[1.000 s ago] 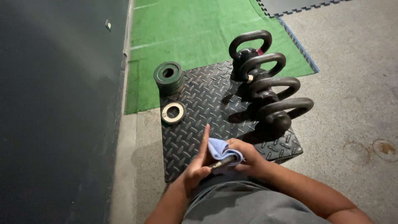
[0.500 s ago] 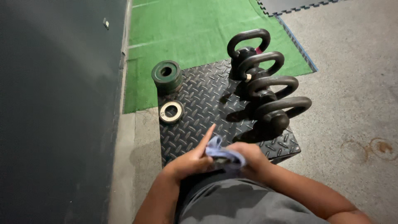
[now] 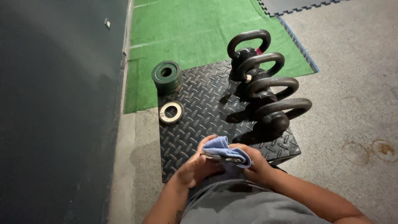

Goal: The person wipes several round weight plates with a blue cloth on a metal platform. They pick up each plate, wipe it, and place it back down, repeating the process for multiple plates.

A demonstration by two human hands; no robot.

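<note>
The left hand point(image 3: 195, 168) was seen curled under a thin flat dark object point(image 3: 219, 157), gripping it from below, its fingers no longer stretched out as they had been a second earlier, when one finger had pointed straight up over the cloth. The right hand point(image 3: 255, 164) was closed on a blue cloth point(image 3: 226, 149), which was folded over the top of the flat object and pressed against it; what kind of object it was could not be told, since only an edge showed beneath the cloth. Both hands had been drawn slightly nearer the body over the last second, and the cloth had been bunched more tightly, which was judged to mean that wiping of the held piece was under way rather than finished.

Beyond the hands, the black diamond-plate platform point(image 3: 199, 112) was unchanged. A row of four black kettlebells point(image 3: 265, 87) stood along its right side, handles up, each close beside the next. A small pale weight plate point(image 3: 171, 112) lay flat near the left edge, and a stack of green weight plates point(image 3: 166, 75) rested at the far left corner, partly over the green turf point(image 3: 199, 29). A dark wall point(image 3: 58, 103) ran along the left.
</note>
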